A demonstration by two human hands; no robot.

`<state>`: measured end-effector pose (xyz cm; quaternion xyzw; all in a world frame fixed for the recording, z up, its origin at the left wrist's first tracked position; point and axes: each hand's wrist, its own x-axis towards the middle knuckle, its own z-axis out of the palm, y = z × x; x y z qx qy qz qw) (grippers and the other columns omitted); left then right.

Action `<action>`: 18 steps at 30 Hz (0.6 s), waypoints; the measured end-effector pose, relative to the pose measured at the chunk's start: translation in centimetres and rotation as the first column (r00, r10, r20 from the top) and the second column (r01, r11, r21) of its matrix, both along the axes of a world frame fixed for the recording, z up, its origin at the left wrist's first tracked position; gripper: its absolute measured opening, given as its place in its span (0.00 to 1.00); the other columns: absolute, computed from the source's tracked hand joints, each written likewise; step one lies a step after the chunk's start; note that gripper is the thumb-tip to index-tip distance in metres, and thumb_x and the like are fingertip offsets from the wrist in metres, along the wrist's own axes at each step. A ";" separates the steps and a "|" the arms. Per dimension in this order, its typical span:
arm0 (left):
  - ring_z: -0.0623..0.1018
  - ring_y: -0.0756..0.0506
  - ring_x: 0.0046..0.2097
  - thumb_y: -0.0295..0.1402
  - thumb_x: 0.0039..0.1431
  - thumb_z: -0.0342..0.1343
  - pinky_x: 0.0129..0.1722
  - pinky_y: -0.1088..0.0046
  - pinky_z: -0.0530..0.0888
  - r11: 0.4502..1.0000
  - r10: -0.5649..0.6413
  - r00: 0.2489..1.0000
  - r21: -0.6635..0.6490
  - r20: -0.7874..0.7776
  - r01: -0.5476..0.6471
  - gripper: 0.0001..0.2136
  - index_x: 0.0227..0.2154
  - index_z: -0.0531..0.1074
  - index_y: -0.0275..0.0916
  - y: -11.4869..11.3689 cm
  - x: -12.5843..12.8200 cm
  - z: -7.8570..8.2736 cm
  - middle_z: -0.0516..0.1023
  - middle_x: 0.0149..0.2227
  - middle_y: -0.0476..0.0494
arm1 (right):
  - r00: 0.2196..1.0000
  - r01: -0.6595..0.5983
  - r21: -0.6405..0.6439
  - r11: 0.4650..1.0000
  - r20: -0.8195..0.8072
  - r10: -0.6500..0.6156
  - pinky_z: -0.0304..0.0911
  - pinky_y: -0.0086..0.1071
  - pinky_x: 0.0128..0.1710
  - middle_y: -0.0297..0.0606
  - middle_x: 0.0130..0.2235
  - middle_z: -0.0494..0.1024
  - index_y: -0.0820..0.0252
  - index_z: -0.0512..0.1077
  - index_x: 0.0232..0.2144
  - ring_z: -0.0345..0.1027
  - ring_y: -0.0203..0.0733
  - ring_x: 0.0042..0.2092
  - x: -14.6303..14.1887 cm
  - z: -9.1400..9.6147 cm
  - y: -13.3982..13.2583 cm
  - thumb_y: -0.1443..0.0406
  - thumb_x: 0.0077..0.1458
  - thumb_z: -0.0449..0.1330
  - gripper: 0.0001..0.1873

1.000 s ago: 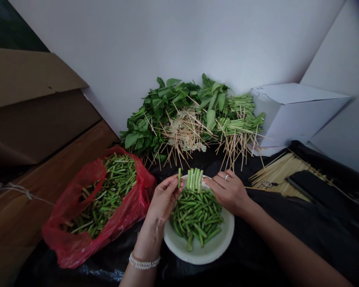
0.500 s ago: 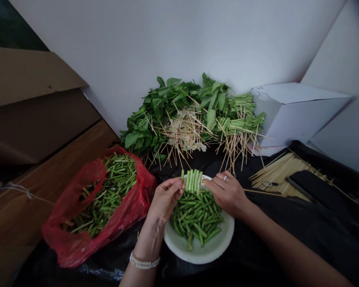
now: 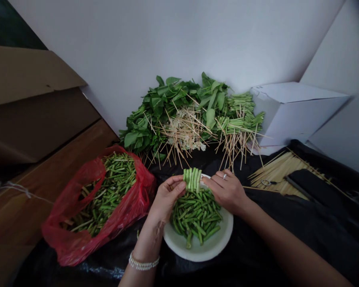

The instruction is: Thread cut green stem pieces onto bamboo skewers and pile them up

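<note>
Between my hands a row of several cut green bean pieces (image 3: 192,179) stands side by side on a bamboo skewer, above a white bowl (image 3: 197,255). My left hand (image 3: 167,195) is closed, thumb and fingers pinching the leftmost green bean piece. My right hand (image 3: 229,193) is closed at the row's right end, its fingers wrapped round the skewer; a thin stick (image 3: 261,190) shows out past that hand. Loose cut green beans (image 3: 196,217) fill much of the bowl below. Most of the skewer is hidden by the beans and fingers.
A red plastic bag (image 3: 137,199) of cut stems stands left. Leafy greens (image 3: 158,103) and finished bean skewers (image 3: 239,123) lie at the back, by a white box (image 3: 305,111). Loose skewers (image 3: 275,173), small scissors (image 3: 267,182) and a dark flat object (image 3: 311,185) lie right.
The separate green bean piece in my left hand has moved right and now sits against the row on the skewer. My right hand has barely moved.
</note>
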<state>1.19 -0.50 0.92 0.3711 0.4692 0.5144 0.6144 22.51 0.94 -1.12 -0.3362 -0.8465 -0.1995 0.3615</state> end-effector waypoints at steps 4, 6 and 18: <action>0.76 0.47 0.33 0.35 0.45 0.68 0.35 0.73 0.70 0.972 -0.159 0.905 0.101 -0.394 0.214 0.11 0.32 0.78 0.37 -0.7 -0.9 0.5 0.80 0.32 0.45 | 0.999 0.036 0.021 0.999 -0.025 -0.035 0.50 0.37 0.35 0.35 0.25 0.69 0.65 0.74 0.39 0.58 0.40 0.32 0.4 0.4 0.2 0.70 0.63 0.51 0.12; 0.74 0.47 0.30 0.35 0.48 0.65 0.32 0.72 0.67 0.944 -0.180 0.713 0.085 -0.677 0.320 0.06 0.27 0.78 0.38 -1.3 -1.4 0.9 0.79 0.28 0.46 | 0.999 0.044 0.027 0.999 -0.032 -0.044 0.51 0.37 0.35 0.36 0.25 0.69 0.66 0.74 0.39 0.59 0.40 0.32 0.5 0.5 0.2 0.68 0.63 0.51 0.12; 0.76 0.43 0.38 0.36 0.53 0.58 0.36 0.70 0.66 0.857 -0.196 0.171 -0.084 -0.966 0.509 0.06 0.29 0.80 0.45 -2.7 -1.1 1.9 0.80 0.34 0.47 | 0.999 0.040 0.039 0.998 -0.024 -0.039 0.50 0.37 0.34 0.36 0.25 0.71 0.66 0.74 0.40 0.59 0.39 0.32 0.4 0.6 0.1 0.70 0.63 0.50 0.13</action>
